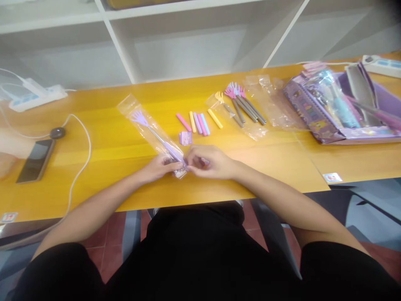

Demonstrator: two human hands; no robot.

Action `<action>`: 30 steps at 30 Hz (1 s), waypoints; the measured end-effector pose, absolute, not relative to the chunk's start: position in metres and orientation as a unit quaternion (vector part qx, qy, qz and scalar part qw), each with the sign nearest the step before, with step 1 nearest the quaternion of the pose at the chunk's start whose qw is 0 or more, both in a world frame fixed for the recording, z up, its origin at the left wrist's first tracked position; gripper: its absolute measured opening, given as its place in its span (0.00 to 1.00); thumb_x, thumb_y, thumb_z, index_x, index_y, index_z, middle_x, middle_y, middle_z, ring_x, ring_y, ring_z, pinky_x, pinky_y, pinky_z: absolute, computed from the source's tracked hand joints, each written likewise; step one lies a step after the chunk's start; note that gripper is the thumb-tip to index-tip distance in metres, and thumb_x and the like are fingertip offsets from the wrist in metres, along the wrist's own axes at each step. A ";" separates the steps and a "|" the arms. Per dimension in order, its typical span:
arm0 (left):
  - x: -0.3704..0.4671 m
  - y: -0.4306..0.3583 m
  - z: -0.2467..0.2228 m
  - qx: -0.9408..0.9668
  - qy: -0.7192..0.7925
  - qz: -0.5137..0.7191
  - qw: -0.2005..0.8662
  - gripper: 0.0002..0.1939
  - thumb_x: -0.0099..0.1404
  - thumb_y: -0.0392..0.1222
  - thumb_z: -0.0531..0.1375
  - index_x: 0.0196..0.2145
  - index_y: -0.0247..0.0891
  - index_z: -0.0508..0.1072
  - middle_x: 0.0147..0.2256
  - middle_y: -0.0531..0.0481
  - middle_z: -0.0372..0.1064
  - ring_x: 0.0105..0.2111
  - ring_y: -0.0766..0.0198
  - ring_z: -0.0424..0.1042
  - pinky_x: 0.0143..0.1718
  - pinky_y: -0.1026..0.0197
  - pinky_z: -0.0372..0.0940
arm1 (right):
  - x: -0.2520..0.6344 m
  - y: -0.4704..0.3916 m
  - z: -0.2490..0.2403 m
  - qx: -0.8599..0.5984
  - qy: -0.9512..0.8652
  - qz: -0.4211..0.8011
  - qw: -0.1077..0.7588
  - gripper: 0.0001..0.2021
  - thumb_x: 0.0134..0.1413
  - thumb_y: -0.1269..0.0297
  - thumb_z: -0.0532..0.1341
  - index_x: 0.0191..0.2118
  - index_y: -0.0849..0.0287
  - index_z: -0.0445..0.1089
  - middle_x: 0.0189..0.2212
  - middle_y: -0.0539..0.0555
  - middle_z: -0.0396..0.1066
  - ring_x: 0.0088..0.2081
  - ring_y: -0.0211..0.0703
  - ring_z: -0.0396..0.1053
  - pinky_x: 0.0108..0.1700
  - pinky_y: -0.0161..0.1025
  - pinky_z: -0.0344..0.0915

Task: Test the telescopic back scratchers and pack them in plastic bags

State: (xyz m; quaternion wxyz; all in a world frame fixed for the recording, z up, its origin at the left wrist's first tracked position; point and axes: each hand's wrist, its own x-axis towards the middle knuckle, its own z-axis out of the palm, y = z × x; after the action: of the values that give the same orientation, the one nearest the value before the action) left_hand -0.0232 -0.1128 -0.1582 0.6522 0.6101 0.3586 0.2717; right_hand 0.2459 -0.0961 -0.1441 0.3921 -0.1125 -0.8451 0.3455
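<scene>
A purple back scratcher point(171, 151) with a hand-shaped head lies slantwise inside a clear plastic bag point(127, 104). My left hand point(161, 167) is closed around the lower end of the bag and the handle, thumb on top. Close beside it, my right hand point(209, 162) has its fingertips pinched at the bag's lower end; what exactly they grip is too small to tell. Just above the hands lies a small purple card point(185, 138). Beyond it are several pastel tubes point(200, 123) in pink, yellow, purple and blue.
More back scratchers point(246, 104) with dark handles lie at the back, near crumpled clear bags point(274, 102). A purple display box point(328, 133) holding packaged items stands at right. At left are a phone point(36, 161), a white cable point(89, 146), a power strip point(40, 98) and another person's blurred arm point(15, 144).
</scene>
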 end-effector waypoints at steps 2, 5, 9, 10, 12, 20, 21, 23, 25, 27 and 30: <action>-0.024 -0.113 -0.158 0.613 0.360 0.268 0.650 0.32 0.68 0.71 0.77 0.40 0.34 0.86 0.33 0.44 0.80 0.34 0.58 0.77 0.38 0.59 0.72 | 0.247 -0.097 -0.143 -0.131 -0.844 0.356 0.380 0.09 0.79 0.63 0.70 0.43 0.58 0.74 0.31 0.47 0.72 0.30 0.34 0.66 0.37 0.35 0.64; -0.024 -0.114 -0.156 0.621 0.354 0.260 0.649 0.35 0.66 0.74 0.77 0.41 0.34 0.86 0.34 0.44 0.80 0.32 0.59 0.77 0.36 0.61 0.71 | 0.247 -0.097 -0.142 -0.145 -0.841 0.368 0.369 0.10 0.79 0.62 0.69 0.42 0.58 0.74 0.30 0.46 0.71 0.29 0.33 0.65 0.35 0.34 0.64; -0.023 -0.116 -0.149 0.645 0.340 0.240 0.641 0.28 0.66 0.65 0.80 0.40 0.34 0.85 0.32 0.47 0.80 0.32 0.62 0.76 0.36 0.63 0.70 | 0.247 -0.098 -0.142 -0.146 -0.843 0.368 0.366 0.09 0.79 0.64 0.69 0.41 0.58 0.74 0.31 0.46 0.72 0.28 0.32 0.64 0.34 0.32 0.63; -0.022 -0.116 -0.147 0.651 0.338 0.237 0.637 0.26 0.68 0.62 0.80 0.39 0.34 0.84 0.32 0.47 0.80 0.32 0.63 0.76 0.37 0.63 0.70 | 0.246 -0.098 -0.142 -0.144 -0.843 0.366 0.368 0.09 0.79 0.64 0.69 0.41 0.58 0.74 0.31 0.46 0.72 0.29 0.32 0.64 0.34 0.32 0.62; -0.021 -0.117 -0.145 0.660 0.337 0.235 0.629 0.25 0.70 0.62 0.78 0.37 0.35 0.83 0.32 0.48 0.79 0.33 0.63 0.76 0.39 0.62 0.70 | 0.246 -0.098 -0.143 -0.143 -0.843 0.367 0.367 0.09 0.78 0.64 0.69 0.41 0.58 0.73 0.31 0.46 0.71 0.28 0.31 0.64 0.34 0.31 0.62; -0.024 -0.120 -0.152 0.665 0.398 0.235 0.586 0.27 0.61 0.59 0.83 0.46 0.36 0.84 0.41 0.45 0.82 0.40 0.58 0.79 0.43 0.59 0.71 | 0.246 -0.097 -0.148 -0.163 -0.857 0.348 0.343 0.09 0.77 0.65 0.67 0.41 0.57 0.71 0.32 0.47 0.70 0.32 0.34 0.66 0.37 0.33 0.62; -0.024 -0.121 -0.153 0.667 0.406 0.235 0.579 0.28 0.60 0.58 0.83 0.46 0.36 0.84 0.41 0.46 0.82 0.40 0.58 0.79 0.43 0.59 0.71 | 0.245 -0.097 -0.148 -0.161 -0.859 0.342 0.345 0.09 0.77 0.65 0.67 0.41 0.57 0.71 0.32 0.47 0.70 0.32 0.34 0.66 0.37 0.33 0.62; -0.022 -0.121 -0.153 0.669 0.413 0.236 0.571 0.26 0.61 0.59 0.83 0.45 0.36 0.83 0.39 0.47 0.81 0.39 0.59 0.77 0.42 0.60 0.70 | 0.245 -0.097 -0.148 -0.154 -0.861 0.334 0.351 0.09 0.78 0.65 0.68 0.41 0.58 0.71 0.32 0.46 0.70 0.32 0.34 0.65 0.37 0.33 0.61; -0.020 -0.122 -0.152 0.670 0.407 0.238 0.574 0.25 0.65 0.61 0.80 0.43 0.37 0.82 0.37 0.48 0.80 0.37 0.60 0.76 0.40 0.60 0.69 | 0.244 -0.097 -0.148 -0.149 -0.863 0.325 0.357 0.09 0.79 0.65 0.68 0.41 0.58 0.71 0.32 0.46 0.69 0.31 0.33 0.64 0.36 0.32 0.60; -0.018 -0.121 -0.152 0.671 0.391 0.237 0.584 0.26 0.69 0.64 0.77 0.40 0.37 0.81 0.33 0.49 0.78 0.34 0.61 0.74 0.38 0.60 0.68 | 0.244 -0.096 -0.148 -0.149 -0.864 0.320 0.361 0.10 0.80 0.64 0.68 0.41 0.58 0.71 0.31 0.46 0.68 0.31 0.33 0.64 0.36 0.32 0.60; -0.017 -0.120 -0.152 0.670 0.374 0.235 0.597 0.27 0.72 0.67 0.74 0.39 0.37 0.79 0.30 0.51 0.74 0.31 0.63 0.73 0.36 0.61 0.68 | 0.245 -0.096 -0.148 -0.155 -0.864 0.319 0.358 0.11 0.81 0.62 0.67 0.41 0.58 0.72 0.31 0.47 0.69 0.31 0.34 0.65 0.36 0.32 0.61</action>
State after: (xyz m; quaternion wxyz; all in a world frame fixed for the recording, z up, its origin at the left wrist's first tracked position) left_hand -0.0166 -0.1205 -0.1519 0.5968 0.6701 0.3737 0.2349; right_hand 0.2451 -0.0961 -0.1479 0.3578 -0.1550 -0.8638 0.3192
